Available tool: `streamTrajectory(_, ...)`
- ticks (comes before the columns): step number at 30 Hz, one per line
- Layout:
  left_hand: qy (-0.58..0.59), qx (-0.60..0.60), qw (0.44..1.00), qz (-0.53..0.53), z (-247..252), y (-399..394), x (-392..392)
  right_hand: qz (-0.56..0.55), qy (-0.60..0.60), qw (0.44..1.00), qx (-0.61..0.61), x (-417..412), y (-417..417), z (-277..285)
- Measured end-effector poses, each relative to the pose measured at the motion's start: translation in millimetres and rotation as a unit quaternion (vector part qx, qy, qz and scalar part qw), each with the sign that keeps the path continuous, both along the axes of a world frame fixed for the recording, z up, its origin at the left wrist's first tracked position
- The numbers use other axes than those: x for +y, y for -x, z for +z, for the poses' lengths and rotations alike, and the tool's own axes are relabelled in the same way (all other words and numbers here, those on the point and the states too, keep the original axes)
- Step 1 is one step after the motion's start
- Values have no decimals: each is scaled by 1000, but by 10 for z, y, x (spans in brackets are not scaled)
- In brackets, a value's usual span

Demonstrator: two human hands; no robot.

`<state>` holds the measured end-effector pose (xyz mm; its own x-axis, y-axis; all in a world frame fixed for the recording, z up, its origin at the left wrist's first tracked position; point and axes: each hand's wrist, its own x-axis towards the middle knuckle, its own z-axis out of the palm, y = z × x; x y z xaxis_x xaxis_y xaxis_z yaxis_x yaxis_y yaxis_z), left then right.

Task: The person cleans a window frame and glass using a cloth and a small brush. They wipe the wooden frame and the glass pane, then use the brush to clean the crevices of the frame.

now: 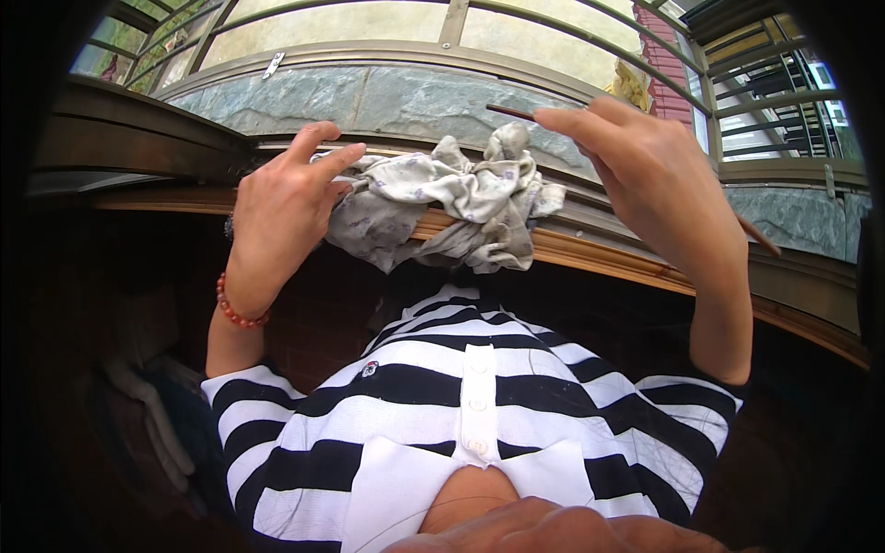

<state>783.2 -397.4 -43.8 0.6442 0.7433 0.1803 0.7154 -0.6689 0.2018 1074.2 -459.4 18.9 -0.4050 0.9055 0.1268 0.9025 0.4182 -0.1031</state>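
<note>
A thin brown stick [510, 112], like a chopstick, is held in my right hand [646, 169]. Its tip points left above the sill, and its other end shows past my wrist; the middle is hidden by the hand. A crumpled pale cloth [456, 183] with small purple prints lies bunched over the window track and hangs down over the wooden ledge [588, 256]. At the cloth's left end is my left hand [287, 197], thumb and forefinger apart. Whether its fingertips touch the cloth is unclear.
A metal window frame [138, 135] stands at the left. Beyond the track runs a rough grey-green stone sill [297, 100]. Metal security bars [553, 17] curve across the outside. Yellowish crumpled material [629, 86] sits by the bars at the right.
</note>
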Motion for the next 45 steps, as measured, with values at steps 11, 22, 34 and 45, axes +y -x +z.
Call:
streamTrajectory(11, 10, 49, 994, -97, -109, -255, 277, -137, 62, 988, 44, -525, -128, -427)
streamTrajectory(22, 114, -50, 969, -214, -227, -88, 461, -255, 140, 952, 92, -1314, -123, -249)
streamTrajectory(34, 196, 75, 948, -238, -180, -274, 610, -130, 66, 988, -43, -489, 193, -718)
streamTrajectory(45, 213, 82, 944, -237, -235, -399, 521, -125, 165, 976, -72, -572, -56, -674)
